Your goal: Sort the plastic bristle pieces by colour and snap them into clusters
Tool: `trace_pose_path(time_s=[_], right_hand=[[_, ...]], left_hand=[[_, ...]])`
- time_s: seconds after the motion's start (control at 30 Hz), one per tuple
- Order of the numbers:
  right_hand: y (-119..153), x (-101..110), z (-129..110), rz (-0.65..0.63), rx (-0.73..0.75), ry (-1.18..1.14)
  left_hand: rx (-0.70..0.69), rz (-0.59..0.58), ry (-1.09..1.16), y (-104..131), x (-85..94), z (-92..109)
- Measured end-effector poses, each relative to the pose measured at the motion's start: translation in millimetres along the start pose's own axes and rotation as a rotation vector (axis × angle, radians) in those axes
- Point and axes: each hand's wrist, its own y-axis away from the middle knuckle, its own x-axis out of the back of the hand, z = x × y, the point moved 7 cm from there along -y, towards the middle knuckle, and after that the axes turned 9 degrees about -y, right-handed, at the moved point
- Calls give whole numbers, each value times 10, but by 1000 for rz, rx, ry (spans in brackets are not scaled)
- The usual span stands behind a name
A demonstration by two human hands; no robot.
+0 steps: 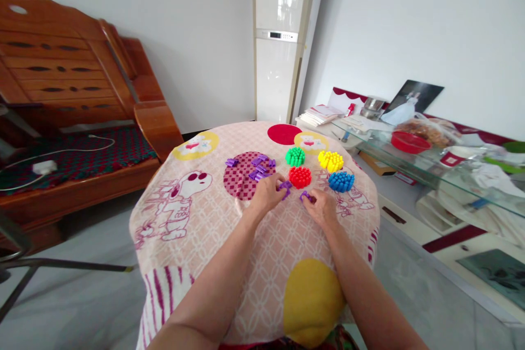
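Note:
My left hand [268,192] is closed on purple pieces [284,188] near the middle of the cloth-covered table [205,240]. To its right, my right hand [320,205] pinches another purple piece [305,196] between thumb and finger. Several loose purple pieces [260,168] lie on the dark red checked circle, with a few more [231,162] at its left edge. Beyond my hands sit a red cluster [300,177] and a green cluster [295,156] of small spiky pieces. A yellow cluster [330,161] and a blue cluster [341,181] stand farther right.
A wooden bench [61,82] with a white cable stands at the left. A tall white cabinet unit [275,76] is behind the table. At the right, a glass-topped stand [435,164] holds a red bowl [410,142], papers and bags. Metal legs [65,265] show at lower left.

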Motion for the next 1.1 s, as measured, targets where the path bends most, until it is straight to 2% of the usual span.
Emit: trace_pose_path(time_s=[0.07,0.17,0.3,0.4,0.53,0.7,0.87,1.1], right_hand=[[1,4,-12,-19,9,-15],[0,28,-24,-29,11,-51],[-10,76,15,6,-45,-36],[-15,62,54,-15,-87,22],[-16,21,79,-64,-105,79],[-7,10,45,-57,-37,25],[-13,18,27,-52,-46,10],[-32,32,19,-103,-178,55]], left_hand=[[-66,-59,1,41,-209,170],[-116,-149,41,86,-388,256],[-146,-292,140,102,-442,200],[-158,-356,181,105,-453,176],[-107,-326,215,99,-488,182],[-25,-279,208,88,-571,176],[-78,-249,170,79,-590,204],[-125,-282,59,58,-601,268]])
